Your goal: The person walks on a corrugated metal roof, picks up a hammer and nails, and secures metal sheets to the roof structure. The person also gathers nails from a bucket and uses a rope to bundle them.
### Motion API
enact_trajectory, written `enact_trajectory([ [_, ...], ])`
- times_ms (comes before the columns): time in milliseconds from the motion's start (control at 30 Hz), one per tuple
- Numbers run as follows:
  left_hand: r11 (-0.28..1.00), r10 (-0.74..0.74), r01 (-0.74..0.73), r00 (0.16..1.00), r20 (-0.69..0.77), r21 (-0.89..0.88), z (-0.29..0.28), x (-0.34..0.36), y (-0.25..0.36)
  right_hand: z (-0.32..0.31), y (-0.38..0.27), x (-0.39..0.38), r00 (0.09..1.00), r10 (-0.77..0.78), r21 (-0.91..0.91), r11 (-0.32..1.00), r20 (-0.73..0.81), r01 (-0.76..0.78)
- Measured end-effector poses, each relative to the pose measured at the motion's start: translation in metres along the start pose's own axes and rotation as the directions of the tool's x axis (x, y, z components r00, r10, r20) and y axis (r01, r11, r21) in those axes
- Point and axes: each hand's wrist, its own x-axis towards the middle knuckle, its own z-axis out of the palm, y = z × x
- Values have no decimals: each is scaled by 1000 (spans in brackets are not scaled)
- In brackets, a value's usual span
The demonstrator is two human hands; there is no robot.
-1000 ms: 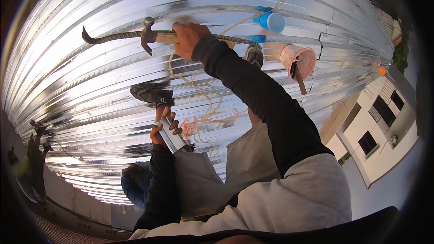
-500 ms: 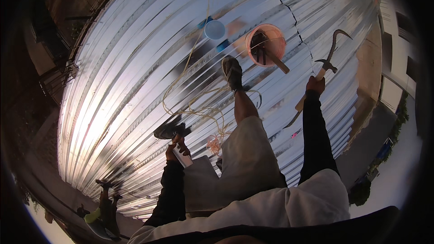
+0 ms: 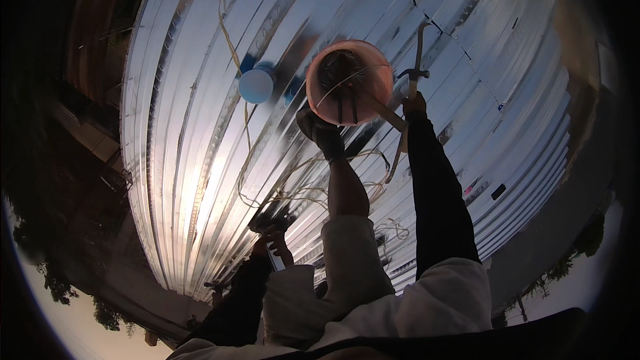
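The fingers of the right hand were curled round a claw hammer and a ribbed, hooked metal bar, gripping both together. The hammer's head and the bar's hook rose above the fist, and the bar's other end came out below it. The fingers of the left hand were bent about a pale, flat-sided piece (mostly hidden, so how tightly they pressed I could not tell), just beside a dark shoe. Near the right fist, a wooden handle leaned out over the rim of a pink bucket with dark things inside. Left of the bucket lay a blue container, and a yellowish cord trailed across the ribbed metal sheeting underfoot.
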Motion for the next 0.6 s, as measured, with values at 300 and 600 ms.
enact_trajectory([
  [300,985,9,20,986,-166,171,41,4,-1,62,-15,57,924,-244,-171,938,293,302],
  [600,953,22,52,971,-237,299,63,-11,-21,26,-2,48,663,-339,-243,742,667,624],
])
